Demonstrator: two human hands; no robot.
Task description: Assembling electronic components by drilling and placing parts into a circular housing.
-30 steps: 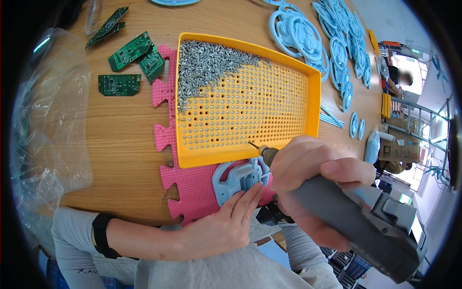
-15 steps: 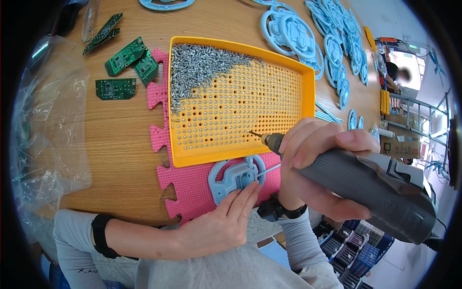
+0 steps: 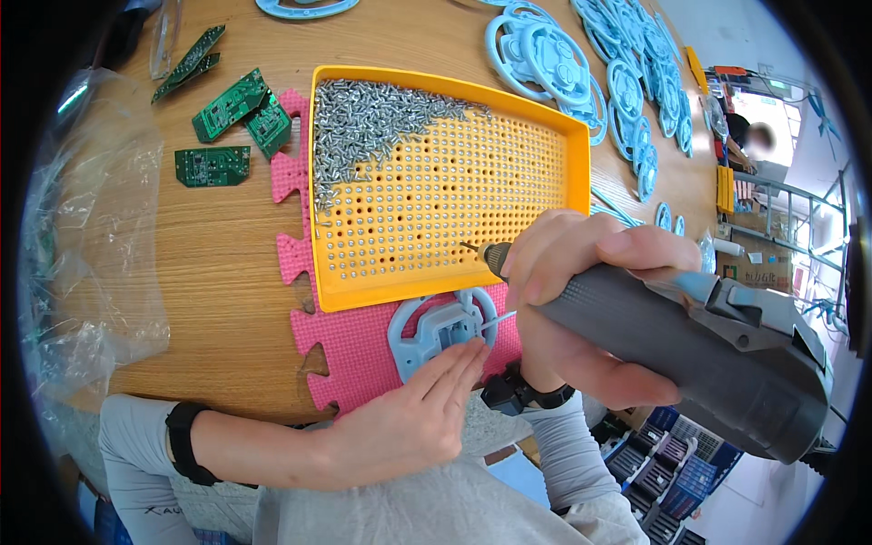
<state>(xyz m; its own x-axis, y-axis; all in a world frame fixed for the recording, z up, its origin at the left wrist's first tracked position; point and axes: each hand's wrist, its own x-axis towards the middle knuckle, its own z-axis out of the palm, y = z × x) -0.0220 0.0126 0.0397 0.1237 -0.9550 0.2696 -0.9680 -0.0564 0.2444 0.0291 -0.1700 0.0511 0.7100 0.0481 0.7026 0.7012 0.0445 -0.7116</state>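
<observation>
My right hand (image 3: 581, 304) is wrapped around a dark grey electric screwdriver (image 3: 681, 350). Its thin bit (image 3: 469, 246) points left over the lower part of a yellow screw tray (image 3: 381, 295); whether the tip touches a screw is too small to tell. Rows of holes fill the tray, many with screw heads in them, and loose silver screws (image 3: 363, 123) are heaped at its far left. Below the tray, my left hand (image 3: 413, 427) has its fingers pressed together on the near edge of a light blue plastic steering wheel (image 3: 413, 341). Its thumb is hidden.
Under tray and wheel lies a pink foam mat (image 3: 350, 354). Green circuit boards (image 3: 213, 166) rest to the left, beside a clear plastic bag (image 3: 109, 245). More blue wheels (image 3: 545, 64) are piled at the far right of the wooden table (image 3: 218, 291). Further right, a person (image 3: 758, 136) appears in the background.
The screwdriver and my right hand have shifted slightly left, with the bit still above the tray's lower part. My left hand stays on the steering wheel. The whole view has moved a little.
</observation>
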